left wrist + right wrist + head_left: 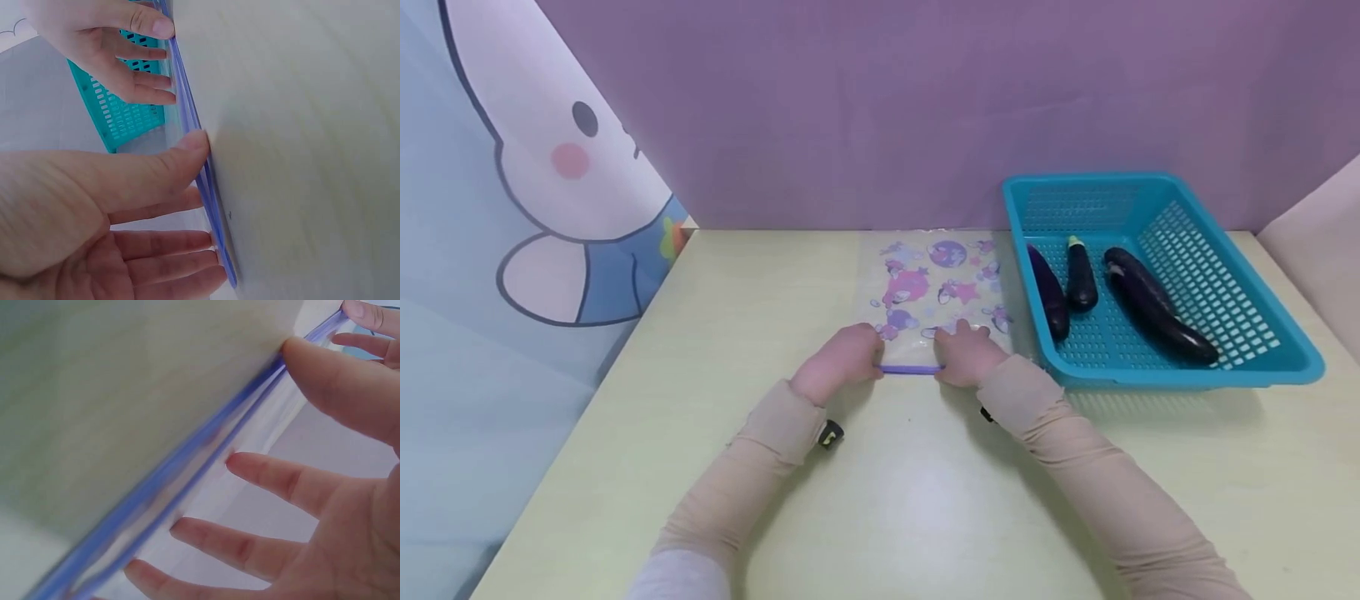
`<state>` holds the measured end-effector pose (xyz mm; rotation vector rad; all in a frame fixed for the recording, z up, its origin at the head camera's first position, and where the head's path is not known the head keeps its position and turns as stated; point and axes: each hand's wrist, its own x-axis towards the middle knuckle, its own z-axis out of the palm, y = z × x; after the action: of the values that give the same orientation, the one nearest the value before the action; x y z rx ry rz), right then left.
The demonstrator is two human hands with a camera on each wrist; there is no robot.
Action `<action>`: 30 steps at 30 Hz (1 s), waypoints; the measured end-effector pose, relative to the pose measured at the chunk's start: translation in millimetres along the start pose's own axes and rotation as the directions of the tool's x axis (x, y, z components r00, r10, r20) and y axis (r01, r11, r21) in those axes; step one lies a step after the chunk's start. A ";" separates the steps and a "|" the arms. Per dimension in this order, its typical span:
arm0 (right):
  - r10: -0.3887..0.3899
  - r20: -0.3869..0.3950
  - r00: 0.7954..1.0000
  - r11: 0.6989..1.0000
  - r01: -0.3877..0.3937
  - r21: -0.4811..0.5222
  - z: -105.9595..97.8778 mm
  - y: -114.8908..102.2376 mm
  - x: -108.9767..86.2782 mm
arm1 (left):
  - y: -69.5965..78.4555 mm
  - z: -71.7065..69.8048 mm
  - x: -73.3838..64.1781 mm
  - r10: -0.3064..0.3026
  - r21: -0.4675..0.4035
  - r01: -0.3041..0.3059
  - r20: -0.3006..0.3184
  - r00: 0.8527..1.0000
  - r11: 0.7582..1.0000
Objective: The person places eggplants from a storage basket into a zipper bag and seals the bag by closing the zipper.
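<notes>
A clear zip bag [921,287] printed with pink and purple figures lies flat on the table, its blue zip edge [910,369] toward me. At the left end of that edge my left hand [844,357] pinches the bag, thumb on the strip and fingers on the film. My right hand [968,355] holds the edge further right, with its other fingers spread over the film. Two blue strips [206,444] stand slightly apart between the hands in the right wrist view. The left wrist view shows the left thumb [187,156] against the strip.
A teal plastic basket [1150,377] stands on the table at right, close beside the bag. Inside lie a slim eggplant [1049,293], a short eggplant [1081,279] and a long eggplant [1157,307]. A purple backdrop [850,117] rises behind the table [880,517].
</notes>
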<state>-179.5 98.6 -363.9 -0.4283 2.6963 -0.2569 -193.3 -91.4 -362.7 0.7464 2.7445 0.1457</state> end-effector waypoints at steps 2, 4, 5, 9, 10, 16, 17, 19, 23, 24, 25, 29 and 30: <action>0.000 0.003 1.000 1.000 0.000 -0.006 0.0 0.0 0.4 | -0.4 -0.2 -0.7 0.009 0.008 -0.009 0.003 1.000 1.000; -0.002 0.007 1.000 1.000 0.002 -0.007 -0.3 0.3 0.4 | -0.5 -0.1 -1.1 0.012 0.015 -0.012 0.006 1.000 1.000; -0.004 0.010 1.000 1.000 0.004 -0.006 -0.6 0.6 0.3 | -0.4 -0.1 -1.2 0.011 0.013 -0.011 0.007 1.000 1.000; 0.000 0.021 1.000 1.000 -0.001 0.007 -1.0 1.2 0.4 | 0.6 0.3 -1.1 0.008 0.017 -0.009 0.008 1.000 1.000; 0.003 0.024 1.000 1.000 -0.003 0.008 -1.0 1.3 0.5 | 0.8 0.5 -1.2 0.008 0.019 -0.008 0.006 1.000 1.000; 0.010 0.039 0.999 1.000 -0.011 0.013 -2.9 0.2 0.1 | 2.6 1.4 -2.7 -0.011 0.025 0.011 -0.004 1.000 1.000; 0.008 0.040 0.999 1.000 -0.008 0.015 -3.4 -0.1 0.0 | 2.8 1.4 -3.2 -0.013 0.022 0.013 -0.009 1.000 1.000; 0.003 0.043 0.999 1.000 -0.004 0.018 -4.3 -0.3 0.0 | 2.9 1.5 -3.9 -0.012 0.021 0.012 -0.018 1.000 1.000; -0.023 0.043 0.999 1.000 0.023 0.012 -4.6 0.1 0.9 | 2.7 2.3 -4.3 -0.001 0.028 0.002 -0.028 1.000 1.000; -0.030 0.042 0.999 1.000 0.030 0.006 -4.8 0.1 0.9 | 2.6 2.5 -4.3 0.000 0.029 0.001 -0.028 1.000 1.000; -0.039 0.039 0.998 0.999 0.040 -0.003 -4.9 0.2 0.7 | 2.6 2.6 -4.0 0.000 0.028 0.001 -0.026 1.000 1.000; -0.083 0.021 0.996 0.996 0.084 -0.042 -5.5 0.1 0.0 | 2.8 1.0 -2.7 -0.015 0.002 0.015 -0.003 1.000 1.000; -0.089 0.019 0.996 0.995 0.090 -0.048 -5.3 0.0 -0.3 | 3.0 -0.1 -2.3 -0.020 -0.002 0.020 0.007 1.000 1.000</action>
<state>-181.4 99.3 -359.0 -0.5646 2.6747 -0.2124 -190.1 -89.9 -361.5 0.7178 2.7438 0.1418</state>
